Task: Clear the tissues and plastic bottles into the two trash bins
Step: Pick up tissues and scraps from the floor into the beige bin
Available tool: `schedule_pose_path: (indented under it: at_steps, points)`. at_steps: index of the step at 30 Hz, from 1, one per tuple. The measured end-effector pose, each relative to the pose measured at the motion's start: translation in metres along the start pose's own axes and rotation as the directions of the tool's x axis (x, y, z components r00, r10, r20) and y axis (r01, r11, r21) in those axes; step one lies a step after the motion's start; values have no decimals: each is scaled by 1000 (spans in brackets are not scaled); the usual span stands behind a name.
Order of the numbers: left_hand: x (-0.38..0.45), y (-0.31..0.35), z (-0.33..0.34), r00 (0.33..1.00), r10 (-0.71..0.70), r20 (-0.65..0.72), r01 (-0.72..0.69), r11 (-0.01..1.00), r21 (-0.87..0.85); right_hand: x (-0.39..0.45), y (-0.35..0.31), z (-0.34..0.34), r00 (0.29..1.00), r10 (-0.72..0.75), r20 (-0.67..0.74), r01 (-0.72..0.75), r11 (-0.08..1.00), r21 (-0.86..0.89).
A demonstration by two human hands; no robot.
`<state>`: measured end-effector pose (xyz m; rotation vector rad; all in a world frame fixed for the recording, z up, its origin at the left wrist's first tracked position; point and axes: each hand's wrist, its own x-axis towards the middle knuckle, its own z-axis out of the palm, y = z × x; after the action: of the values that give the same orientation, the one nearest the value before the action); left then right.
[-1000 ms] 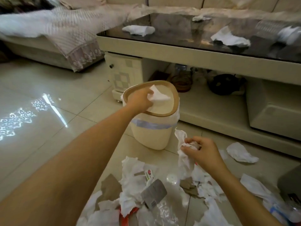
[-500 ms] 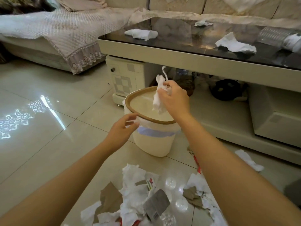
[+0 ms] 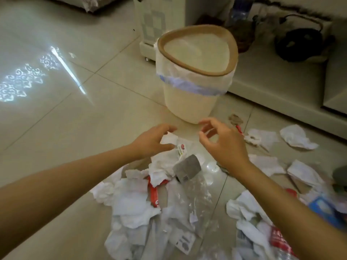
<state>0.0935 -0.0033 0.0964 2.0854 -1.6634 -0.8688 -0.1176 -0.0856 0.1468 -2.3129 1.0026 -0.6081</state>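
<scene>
Both my hands are empty, fingers loosely spread: my left hand [image 3: 154,142] hovers with its fingertips just over a crumpled white tissue [image 3: 169,139] at the far edge of the litter, and my right hand [image 3: 223,145] hangs beside it, thumb and fingers parted and gripping nothing. I judge they are held this way so that I can gather from the pile nearest the bin. That tissue pile [image 3: 142,201] spreads toward six o'clock from my hands, mixed with clear plastic film [image 3: 189,199], a grey card scrap [image 3: 186,167] and red-printed wrappers [image 3: 154,194]. More tissues [image 3: 296,136] lie at three o'clock. The cream trash bin [image 3: 195,72], lined with a white bag under its tan rim, stands at twelve o'clock, close by, so each handful needs only a short lift. I see only this one bin, and no bottle that I can make out for certain.
</scene>
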Motion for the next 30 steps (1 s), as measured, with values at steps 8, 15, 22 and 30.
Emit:
schedule_pose_path:
  at_steps: [8, 15, 22, 30]
  points:
    - [5, -41, 62, 922, -306, 238, 304, 952, 44, -67, 37, 50, 927, 82, 366, 1, 975, -220]
    - [0, -27, 92, 961, -205, 187, 156, 957, 246, -79, 47, 76, 893, 172, 417, -52, 958, -284]
    - [-13, -30, 37, 982, -187, 37, 187, 982, 6, -73, 59, 107, 810, 328, 487, -261, 944, -202]
    - [-20, -49, 1, 947, -310, -88, 275, 920, -279, -59, 49, 148, 649, 405, 644, -184, 905, -384]
